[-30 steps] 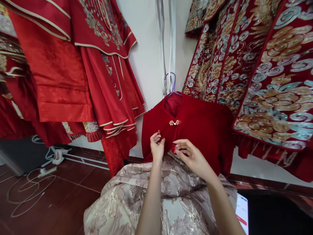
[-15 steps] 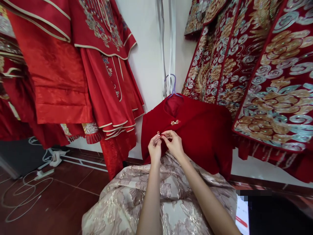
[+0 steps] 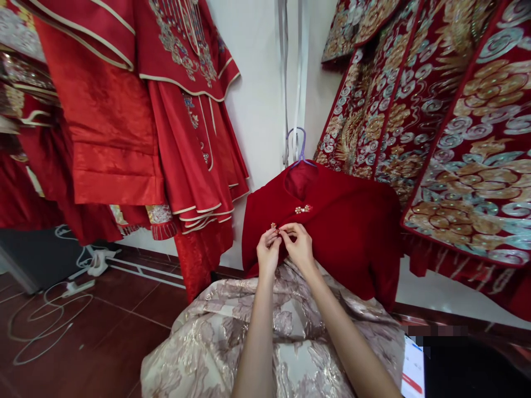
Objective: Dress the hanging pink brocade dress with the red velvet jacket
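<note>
A dark red jacket (image 3: 348,232) hangs on a purple hanger (image 3: 302,145) in front of me. Its upper ornate clasp (image 3: 303,209), gold with pale beads, lies across the front opening just below the neckline. Lower on the front, my left hand (image 3: 268,251) pinches at a second flower-shaped clasp (image 3: 273,225), whose gold end peeks out above the fingertips. Close beside it, my right hand (image 3: 298,244) is closed with thumb and finger at the same clasp. Fingertips hide most of this clasp, so I cannot see whether its halves are joined.
Shiny floral brocade cloth (image 3: 207,342) spreads below my arms. Red garments (image 3: 186,149) hang at left, and a heavily embroidered one (image 3: 477,166) at right. A power strip (image 3: 78,287) and loose cables lie on the tiled floor. A lit screen (image 3: 412,365) shows at lower right.
The view has shifted slightly, so everything sits a little farther right. Both hands stay at the lower clasp, with the left fingers slightly rearranged around it.
</note>
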